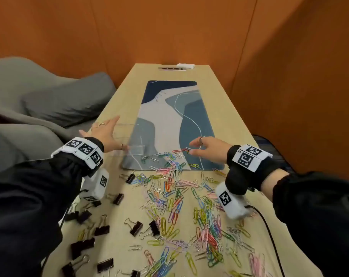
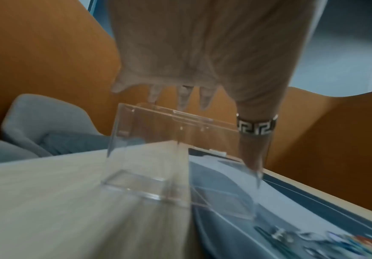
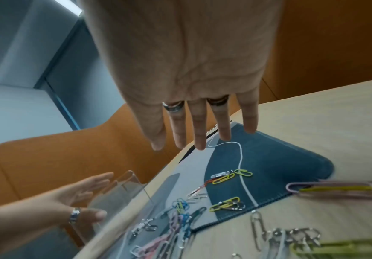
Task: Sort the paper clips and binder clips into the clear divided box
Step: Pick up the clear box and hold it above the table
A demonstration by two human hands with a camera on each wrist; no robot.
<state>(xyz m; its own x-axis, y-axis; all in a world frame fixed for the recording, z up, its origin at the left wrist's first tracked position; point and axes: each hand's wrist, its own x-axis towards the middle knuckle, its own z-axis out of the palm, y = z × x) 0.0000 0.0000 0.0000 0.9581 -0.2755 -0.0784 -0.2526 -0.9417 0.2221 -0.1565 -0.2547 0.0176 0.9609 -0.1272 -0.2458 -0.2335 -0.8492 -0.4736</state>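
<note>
Both hands spread | left hand (image 1: 104, 132) fingers straight against clear divided box (image 1: 127, 140) | right hand (image 1: 207, 147) fingers empty

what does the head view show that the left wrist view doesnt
Only the head view shows the right hand held open over the mat, the black binder clips on the near left of the table, and the main spread of coloured paper clips. Only the left wrist view shows the patterned ring on the thumb up close, and the divider inside the box. Both show the left hand with straight fingers against the clear box, which straddles the table and the left edge of the mat.
</note>
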